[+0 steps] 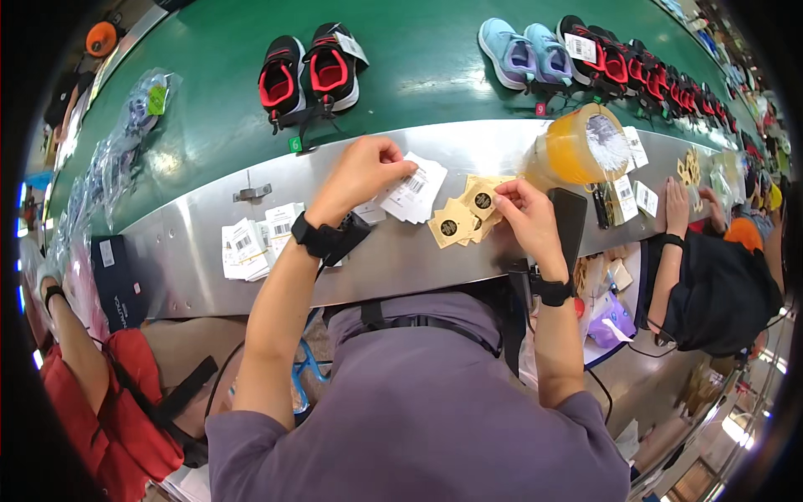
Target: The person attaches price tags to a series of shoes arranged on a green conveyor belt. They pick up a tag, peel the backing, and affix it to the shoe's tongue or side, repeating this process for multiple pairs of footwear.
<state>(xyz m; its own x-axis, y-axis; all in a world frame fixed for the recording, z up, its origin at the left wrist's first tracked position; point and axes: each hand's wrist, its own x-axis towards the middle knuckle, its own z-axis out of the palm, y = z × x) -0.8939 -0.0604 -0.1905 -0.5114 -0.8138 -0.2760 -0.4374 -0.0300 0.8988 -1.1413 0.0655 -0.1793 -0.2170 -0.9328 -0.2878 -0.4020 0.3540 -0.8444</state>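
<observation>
My left hand (368, 177) is closed in a pinch at the edge of a white barcode tag (416, 186), which lies over a fanned pile of similar tags on the steel ledge. My right hand (533, 219) pinches the edge of a gold square card (483, 201) with a round black print. Several more gold cards (452, 224) lie overlapped just left of it. Beyond my left hand, a pair of black and red sneakers (305, 74) stands on the green belt, a white tag hanging on the right shoe.
White tag stacks (251, 244) lie on the ledge at left, near a metal clip (253, 193). A yellow tape roll (585, 144) and a dark phone (567, 226) are at right. Light blue sneakers (525, 57) stand on the belt (418, 67). Co-workers sit at both sides, one in black (723, 289).
</observation>
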